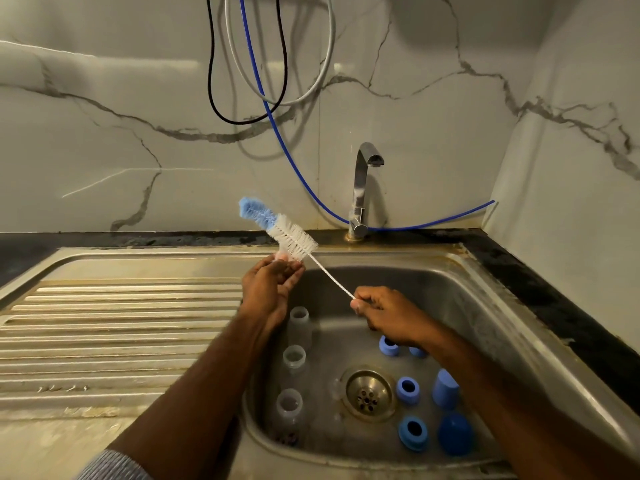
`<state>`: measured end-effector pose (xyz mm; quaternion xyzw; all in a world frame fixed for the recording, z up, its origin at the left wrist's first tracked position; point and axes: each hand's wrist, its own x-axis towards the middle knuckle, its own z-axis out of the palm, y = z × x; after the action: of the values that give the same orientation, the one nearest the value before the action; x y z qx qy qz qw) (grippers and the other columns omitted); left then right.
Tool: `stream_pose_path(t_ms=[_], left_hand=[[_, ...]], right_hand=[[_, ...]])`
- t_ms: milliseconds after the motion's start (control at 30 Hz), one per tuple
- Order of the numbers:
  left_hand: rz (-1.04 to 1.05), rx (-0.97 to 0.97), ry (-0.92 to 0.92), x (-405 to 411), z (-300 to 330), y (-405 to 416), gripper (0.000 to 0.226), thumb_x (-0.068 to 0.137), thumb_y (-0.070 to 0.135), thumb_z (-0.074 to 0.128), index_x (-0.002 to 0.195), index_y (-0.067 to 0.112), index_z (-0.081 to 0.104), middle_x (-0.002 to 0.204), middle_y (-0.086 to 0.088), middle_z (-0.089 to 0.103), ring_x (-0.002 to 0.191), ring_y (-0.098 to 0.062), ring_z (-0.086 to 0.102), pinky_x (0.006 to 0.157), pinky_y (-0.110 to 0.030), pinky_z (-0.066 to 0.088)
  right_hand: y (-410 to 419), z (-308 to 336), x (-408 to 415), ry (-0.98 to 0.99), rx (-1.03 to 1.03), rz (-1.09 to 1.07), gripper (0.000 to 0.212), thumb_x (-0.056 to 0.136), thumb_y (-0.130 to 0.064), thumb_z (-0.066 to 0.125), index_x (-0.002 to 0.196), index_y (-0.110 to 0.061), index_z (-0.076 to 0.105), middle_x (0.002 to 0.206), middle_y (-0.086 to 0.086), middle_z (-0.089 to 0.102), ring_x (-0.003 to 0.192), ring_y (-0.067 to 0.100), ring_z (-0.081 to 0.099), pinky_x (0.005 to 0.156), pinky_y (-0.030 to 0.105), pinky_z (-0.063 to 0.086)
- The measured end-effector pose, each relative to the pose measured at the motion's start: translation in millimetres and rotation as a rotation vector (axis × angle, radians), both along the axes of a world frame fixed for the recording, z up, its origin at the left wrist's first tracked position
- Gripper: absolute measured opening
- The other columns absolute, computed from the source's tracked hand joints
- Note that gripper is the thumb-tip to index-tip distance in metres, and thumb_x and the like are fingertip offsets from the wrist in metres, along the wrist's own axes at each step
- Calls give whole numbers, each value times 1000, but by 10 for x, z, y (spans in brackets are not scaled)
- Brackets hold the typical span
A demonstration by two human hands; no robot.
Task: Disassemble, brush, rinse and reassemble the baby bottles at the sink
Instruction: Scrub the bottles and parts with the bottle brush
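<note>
Now my right hand (382, 315) pinches the bottle brush (277, 225) by its wire handle; its bristle head slants up-left, far end blue, over my left hand's (268, 292) curled fingertips, which pinch something small I cannot make out. Three clear bottles (298, 322) stand along the sink's (485, 306) left side; blue collars (408, 389) and caps (445, 389) lie right.

Over the steel sink (485, 306), the right hand (388, 313) pinched the wire handle of a bottle brush (294, 237), while the left hand (270, 289) held a small clear part against its white bristles. Three clear bottles (294, 358) and blue rings (408, 389) sat in the basin.
</note>
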<state>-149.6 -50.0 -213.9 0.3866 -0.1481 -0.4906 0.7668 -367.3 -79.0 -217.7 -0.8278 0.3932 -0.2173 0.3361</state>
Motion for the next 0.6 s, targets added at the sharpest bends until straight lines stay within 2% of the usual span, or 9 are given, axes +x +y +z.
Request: stream_pose_path(t_ms=[133,233,333,500,600], left_hand=[[-179,-34,-78,-204,29,31,21,100,-1,49,117,0,60,109,-23,68,99,-28,71,94,-42,57],[-151,-58,-4,-143,59,2,21,102,1,45,119,-1,57,106,-23,69,103,-31,69,90,-41,58],[-71,-49,87,50,21,-28,18,102,3,45,116,5,56,109,-24,69,104,-32,70,82,-39,60],[-157,22,-337,-107,-16,3,16,100,0,51,111,0,63,95,-20,69,82,-23,71,85,-38,59],[-121,17,-349,-107,1,-17,20,99,2,55,118,-3,61,96,-19,71,83,-23,71,85,-37,60]], right_hand=[[57,-39,83,-128,121,-28,29,102,-30,49,74,-24,52,55,-7,42,50,10,35,49,31,29],[87,51,29,-159,255,-22,30,104,-34,46,75,-26,52,56,-4,38,47,11,26,43,25,21],[68,122,-89,-97,305,39,28,104,-31,47,78,-23,54,57,-4,40,48,13,26,45,29,20],[120,70,-15,-107,323,18,29,104,-33,46,77,-25,53,57,-3,39,45,12,25,44,29,19],[136,62,18,-137,271,-16,28,104,-33,46,78,-23,52,56,-3,38,45,12,25,44,29,19]])
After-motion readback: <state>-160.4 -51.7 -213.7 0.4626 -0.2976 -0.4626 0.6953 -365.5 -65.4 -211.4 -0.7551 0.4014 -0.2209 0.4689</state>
